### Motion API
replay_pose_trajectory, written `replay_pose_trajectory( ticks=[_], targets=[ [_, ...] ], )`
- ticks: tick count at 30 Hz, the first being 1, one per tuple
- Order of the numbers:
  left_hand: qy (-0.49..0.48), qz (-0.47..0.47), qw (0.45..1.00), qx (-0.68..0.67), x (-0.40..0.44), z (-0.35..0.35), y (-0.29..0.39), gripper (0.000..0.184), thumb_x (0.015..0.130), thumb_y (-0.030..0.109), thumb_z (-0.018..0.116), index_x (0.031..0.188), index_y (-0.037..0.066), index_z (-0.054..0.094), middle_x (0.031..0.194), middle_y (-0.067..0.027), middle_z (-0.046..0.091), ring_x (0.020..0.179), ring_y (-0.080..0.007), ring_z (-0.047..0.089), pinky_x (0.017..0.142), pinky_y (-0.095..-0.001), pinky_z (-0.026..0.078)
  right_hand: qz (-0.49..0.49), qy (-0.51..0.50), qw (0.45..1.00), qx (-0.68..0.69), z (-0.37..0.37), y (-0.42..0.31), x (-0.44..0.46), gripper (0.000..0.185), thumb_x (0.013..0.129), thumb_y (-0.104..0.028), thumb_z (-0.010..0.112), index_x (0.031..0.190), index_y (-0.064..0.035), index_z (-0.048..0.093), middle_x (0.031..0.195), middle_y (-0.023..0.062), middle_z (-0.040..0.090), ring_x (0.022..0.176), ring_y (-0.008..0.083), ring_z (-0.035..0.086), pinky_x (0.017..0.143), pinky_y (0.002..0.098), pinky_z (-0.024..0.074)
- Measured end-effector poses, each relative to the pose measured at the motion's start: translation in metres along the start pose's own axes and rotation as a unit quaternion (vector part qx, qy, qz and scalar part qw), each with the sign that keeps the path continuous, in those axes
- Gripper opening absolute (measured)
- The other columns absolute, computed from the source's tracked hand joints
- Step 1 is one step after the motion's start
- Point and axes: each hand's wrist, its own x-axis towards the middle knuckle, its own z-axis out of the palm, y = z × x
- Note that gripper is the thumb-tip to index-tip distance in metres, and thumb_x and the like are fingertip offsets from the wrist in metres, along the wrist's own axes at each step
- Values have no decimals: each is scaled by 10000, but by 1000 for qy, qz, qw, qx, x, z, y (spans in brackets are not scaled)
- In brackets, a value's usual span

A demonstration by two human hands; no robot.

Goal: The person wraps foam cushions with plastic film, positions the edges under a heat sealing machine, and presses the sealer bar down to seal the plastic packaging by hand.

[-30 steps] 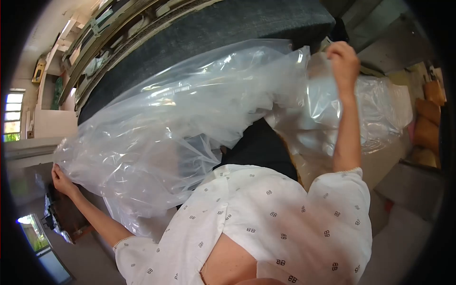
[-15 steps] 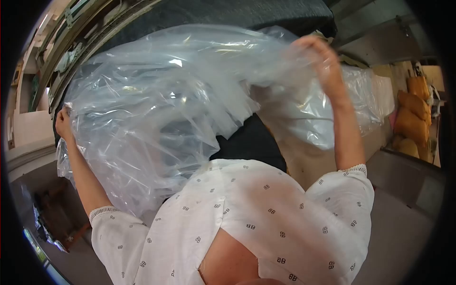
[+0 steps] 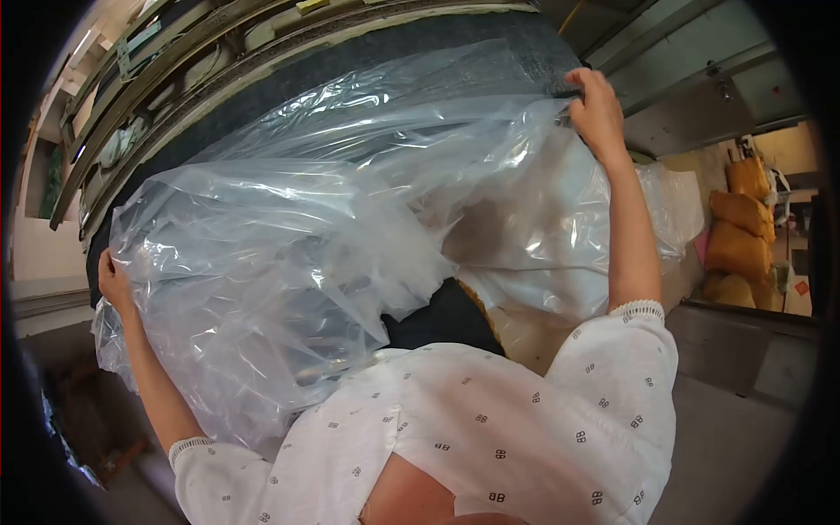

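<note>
A large clear plastic sheet (image 3: 289, 254) lies crumpled and folded across the dark surface in front of me and hangs down toward my lap. At the far left, my left hand (image 3: 114, 278) is closed on the sheet's edge. My right hand (image 3: 598, 118), raised at the upper right, pinches another edge between thumb and curled fingers, and taut folds run toward it. Beneath the plastic, the dark surface (image 3: 534, 52) shows along the far side. Black fabric (image 3: 446, 319) is visible at my waist.
Long worn rails (image 3: 262, 44) of a machine run along the back left. More plastic (image 3: 647, 201) spreads to the right. Orange-brown bundles (image 3: 739, 232) are stacked at the far right beside grey metal panels (image 3: 700, 87).
My right hand has the sheet's edge still at the upper right. The plastic has settled flatter, baring more of the dark surface and rails behind. My view has shifted.
</note>
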Motion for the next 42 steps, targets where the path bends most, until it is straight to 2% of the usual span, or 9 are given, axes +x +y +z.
replay_pose_trajectory(
  ticks=[6, 11, 14, 17, 23, 28, 34, 38, 42],
  targets=[
    [-22, -54, 998, -20, 13, 5, -14, 296, 869, 302, 537, 1015, 59, 621, 770, -69, 627, 692, -127, 563, 666, -259, 440, -159, -167, 944, 237, 61, -46, 13, 435, 905, -335, 388, 1228, -61, 493, 1316, 122, 447, 1242, 256, 385, 1001, 276, 289],
    [-34, -139, 989, -31, 28, -2, 30, 373, 818, 410, 579, 952, 73, 661, 828, -69, 664, 748, -177, 603, 710, -280, 445, -86, 30, 996, -13, 56, -102, 9, 378, 802, -186, 581, 1161, -85, 518, 1258, 133, 458, 1175, 300, 420, 963, 356, 345],
    [-15, -194, 981, 7, 42, 10, 3, 436, 771, 492, 592, 936, 99, 681, 842, -70, 674, 779, -212, 617, 733, -309, 448, -65, -46, 985, 153, 42, -60, 18, 365, 825, -175, 548, 1174, -72, 525, 1335, 166, 390, 1237, 309, 370, 997, 357, 323],
    [-4, -257, 965, 51, 43, 23, -98, 457, 733, 541, 590, 901, 130, 702, 835, -83, 678, 808, -251, 625, 743, -337, 453, -64, 106, 961, 249, -21, -78, -26, 147, 874, -82, 501, 945, -22, 616, 947, 73, 616, 879, 178, 584, 772, 283, 437],
    [68, -261, 963, 4, 49, 24, -98, 436, 743, 533, 547, 847, 143, 712, 796, -112, 673, 812, -288, 625, 733, -358, 458, 9, -309, 867, 390, -2, -126, -206, 209, 774, -122, 613, 967, -45, 628, 867, 96, 609, 789, 227, 584, 698, 298, 456],
    [23, -240, 968, 62, 53, 29, -115, 441, 752, 530, 534, 875, 142, 704, 816, -125, 667, 812, -292, 622, 735, -363, 457, -38, -104, 916, 387, 76, -143, -226, 237, 788, -75, 562, 1021, -33, 572, 922, 117, 584, 919, 280, 534, 769, 324, 439],
    [5, -142, 990, 13, 38, 2, 2, 342, 831, 385, 551, 944, 82, 661, 840, -95, 661, 766, -220, 607, 711, -310, 456, 236, 141, 709, 649, -71, -67, -163, 181, 941, -239, 426, 999, -81, 494, 726, -11, 485, 604, 77, 448, 564, 220, 410],
    [-78, 1, 970, -231, 31, 15, 73, 222, 872, 212, 560, 936, 11, 630, 817, -25, 638, 744, -108, 556, 699, -234, 436, 154, 394, 889, 173, -174, 12, -91, 210, 924, -201, 469, 1044, -61, 569, 875, 50, 600, 773, 144, 565, 692, 269, 472],
    [-115, -17, 963, -241, 30, 16, 117, 233, 877, 207, 553, 942, -6, 622, 872, -30, 649, 806, -98, 569, 745, -229, 435, -53, 275, 949, -144, -198, 103, 10, 193, 870, -169, 519, 1021, -118, 628, 1055, 81, 590, 996, 243, 561, 812, 322, 450]
  ],
)
